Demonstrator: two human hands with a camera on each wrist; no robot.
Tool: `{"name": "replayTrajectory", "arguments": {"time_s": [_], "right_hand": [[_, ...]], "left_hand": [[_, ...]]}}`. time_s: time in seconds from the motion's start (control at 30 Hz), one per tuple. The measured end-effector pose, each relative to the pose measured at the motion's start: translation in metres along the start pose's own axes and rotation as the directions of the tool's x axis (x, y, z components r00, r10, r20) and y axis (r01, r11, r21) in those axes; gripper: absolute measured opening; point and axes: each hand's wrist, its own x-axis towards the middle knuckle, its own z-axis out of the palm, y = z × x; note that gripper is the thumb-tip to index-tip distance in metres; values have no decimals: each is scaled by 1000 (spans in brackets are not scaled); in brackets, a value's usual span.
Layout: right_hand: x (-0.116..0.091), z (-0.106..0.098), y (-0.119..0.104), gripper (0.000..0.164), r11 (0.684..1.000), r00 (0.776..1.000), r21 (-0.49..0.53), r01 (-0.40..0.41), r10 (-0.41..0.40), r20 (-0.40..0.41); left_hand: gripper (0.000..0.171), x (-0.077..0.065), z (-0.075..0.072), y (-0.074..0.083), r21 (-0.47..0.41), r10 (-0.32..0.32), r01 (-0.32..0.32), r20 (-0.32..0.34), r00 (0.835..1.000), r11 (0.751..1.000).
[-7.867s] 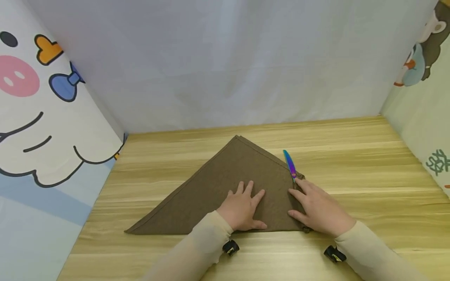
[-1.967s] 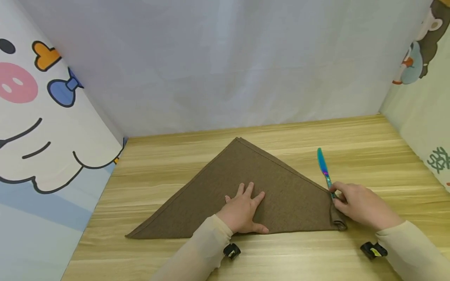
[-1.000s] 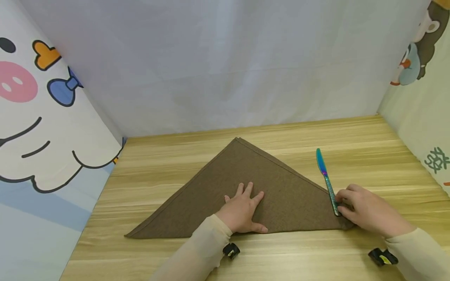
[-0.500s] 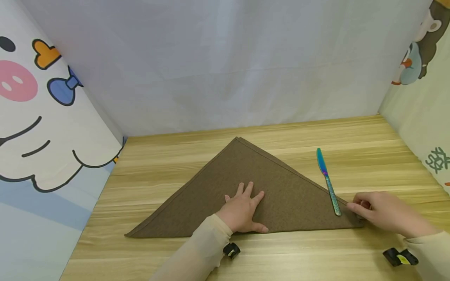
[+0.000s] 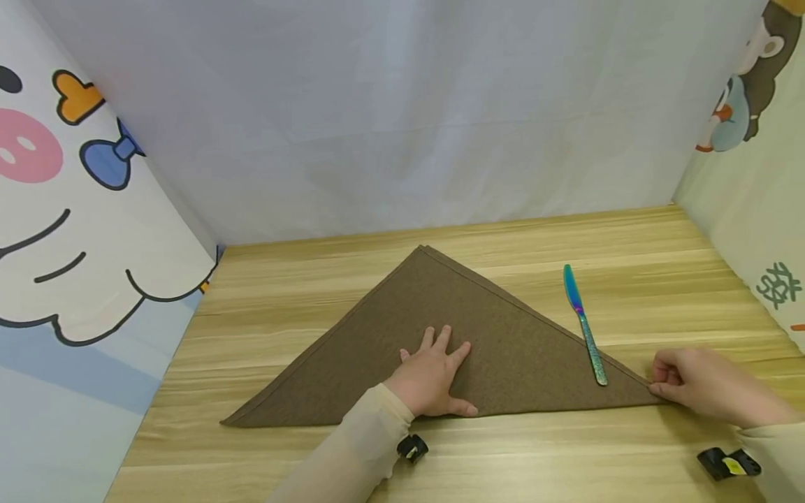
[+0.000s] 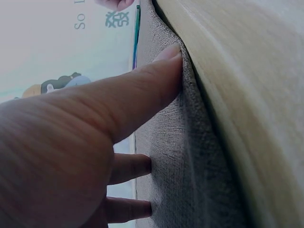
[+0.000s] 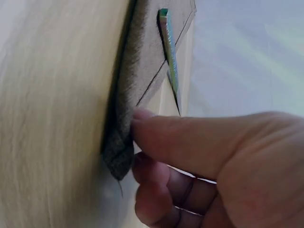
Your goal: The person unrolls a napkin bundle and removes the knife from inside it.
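Note:
A brown cloth napkin [image 5: 503,363], folded into a wide triangle, lies on the table with its peak to the back. My left hand [image 5: 430,377] rests on its middle with the fingers spread, the thumb along the front edge in the left wrist view. At the far right corner, my right hand [image 5: 711,384] pinches the cloth between thumb and curled fingers; the dark tip of the cloth [image 7: 121,159] shows beside them in the right wrist view. An iridescent table knife [image 5: 585,325] lies across the right slanting edge, handle on the cloth, blade beyond it, untouched by either hand.
The wood-grain table [image 5: 314,279] ends at a pale curtain [image 5: 402,126] behind. Cartoon-printed panels stand on the left [image 5: 75,209] and right [image 5: 748,209]. A small black clip-like piece [image 5: 412,448] sits at the left wrist, another [image 5: 729,464] at the right.
The right hand has moved rightward, unrolling the cloth's right end into a flat point. It has let go of the knife, which lies fully exposed. The left hand has stayed put.

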Motion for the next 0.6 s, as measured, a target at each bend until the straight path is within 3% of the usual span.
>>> {"name": "replayTrajectory", "arguments": {"time_s": [0.33,0.47,0.6], "right_hand": [[1,-6,-5,22,1000,1000,-30,-8,7,-30],[14,-14,-22,10,998,995,-55,-10,5,-103],[29,-14,-43,16,997,990,-74,-22,11,-143]], "left_hand": [[100,0,0,0,8,4,-4,-15,1000,1000],[100,-1,0,0,1,0,0,-15,1000,1000],[100,-1,0,0,-3,-1,1,-13,1000,1000]]}}
